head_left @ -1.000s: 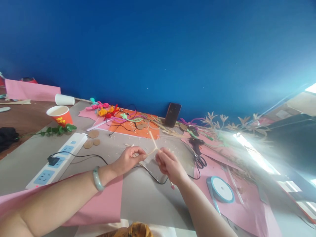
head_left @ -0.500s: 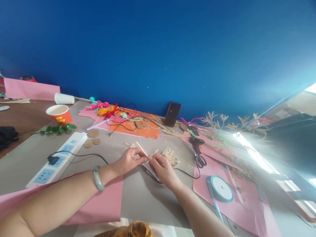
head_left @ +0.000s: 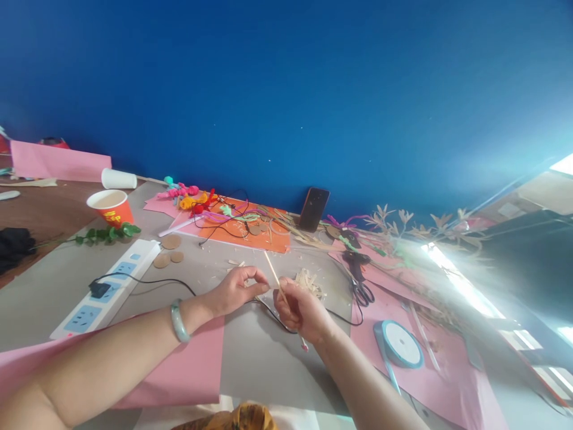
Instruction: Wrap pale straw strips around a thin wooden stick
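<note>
A thin pale stick [head_left: 273,270] is held in my right hand [head_left: 301,307], its bare end pointing up and away. A small pink-red tip shows below that hand. My left hand [head_left: 235,291], with a pale bangle on its wrist, is just left of the stick; its thumb and index finger are bent with a gap between them and nothing in it. Behind my right hand lies a pile of short pale strips [head_left: 310,282]. A few more strips are beyond my left fingers.
A white power strip [head_left: 110,289] with a plugged cable lies left, near a red paper cup [head_left: 111,209]. A phone [head_left: 314,209] leans on the blue wall. Right are a glue gun [head_left: 356,261], scissors [head_left: 363,293] and a ribbon roll [head_left: 401,343] on pink paper.
My hands have moved apart. The stick, earlier between the fingers of both hands, is now in my right hand, turned more upright. My left fingers have opened.
</note>
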`<act>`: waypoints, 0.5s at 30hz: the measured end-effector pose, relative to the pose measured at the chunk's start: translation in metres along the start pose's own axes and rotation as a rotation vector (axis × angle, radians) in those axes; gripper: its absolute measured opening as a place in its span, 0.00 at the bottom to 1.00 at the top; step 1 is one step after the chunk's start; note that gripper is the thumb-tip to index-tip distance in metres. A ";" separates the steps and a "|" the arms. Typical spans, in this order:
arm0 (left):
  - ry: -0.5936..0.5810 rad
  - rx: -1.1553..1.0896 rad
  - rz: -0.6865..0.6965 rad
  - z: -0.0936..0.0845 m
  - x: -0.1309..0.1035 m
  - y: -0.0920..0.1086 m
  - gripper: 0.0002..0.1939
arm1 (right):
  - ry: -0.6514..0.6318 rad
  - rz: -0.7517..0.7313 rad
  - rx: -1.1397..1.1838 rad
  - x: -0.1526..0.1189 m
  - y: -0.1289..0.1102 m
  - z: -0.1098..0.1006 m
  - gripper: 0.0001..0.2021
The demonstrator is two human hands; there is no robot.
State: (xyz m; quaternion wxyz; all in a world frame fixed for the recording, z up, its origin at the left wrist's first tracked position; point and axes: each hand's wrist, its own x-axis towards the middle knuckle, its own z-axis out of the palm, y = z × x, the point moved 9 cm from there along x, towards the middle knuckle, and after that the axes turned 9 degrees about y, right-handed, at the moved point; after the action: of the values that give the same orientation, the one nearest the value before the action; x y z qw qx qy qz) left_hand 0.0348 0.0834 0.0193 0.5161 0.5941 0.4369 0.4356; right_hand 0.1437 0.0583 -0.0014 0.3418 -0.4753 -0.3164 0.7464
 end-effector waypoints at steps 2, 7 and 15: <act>-0.008 -0.018 -0.009 0.000 0.000 0.000 0.15 | 0.000 -0.001 0.013 -0.002 -0.003 0.000 0.16; -0.017 -0.079 -0.061 0.002 0.001 -0.008 0.17 | 0.032 -0.060 0.077 -0.003 -0.018 -0.007 0.15; 0.085 -0.085 -0.062 -0.008 0.006 -0.016 0.18 | 0.208 -0.245 -0.132 0.003 -0.022 -0.017 0.17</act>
State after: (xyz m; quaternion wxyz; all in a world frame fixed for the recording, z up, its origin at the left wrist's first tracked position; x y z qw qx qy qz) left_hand 0.0275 0.0922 0.0044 0.5350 0.5390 0.4577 0.4624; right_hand 0.1630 0.0762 0.0087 0.4293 -0.5292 -0.3831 0.6236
